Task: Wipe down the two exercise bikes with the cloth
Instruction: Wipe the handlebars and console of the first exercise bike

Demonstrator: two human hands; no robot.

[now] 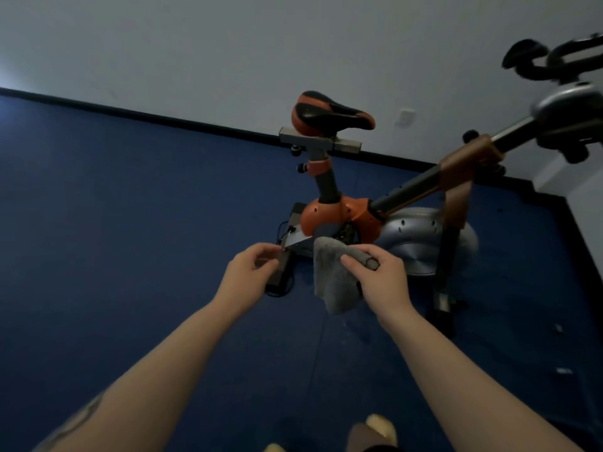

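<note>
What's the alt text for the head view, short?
A person's right hand grips a grey cloth in front of an orange and black exercise bike on a blue floor. The left hand reaches forward beside it, fingers loosely curled and holding nothing.

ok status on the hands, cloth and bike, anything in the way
Right hand grips grey cloth, left hand loosely curled, holding nothing. One exercise bike ahead, cloth short of it. Black cable at bike's base.

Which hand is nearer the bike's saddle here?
About level, the right slightly nearer. The right hand, holding the grey cloth, sits almost straight below the saddle; the left hand is below and off to the left.
</note>
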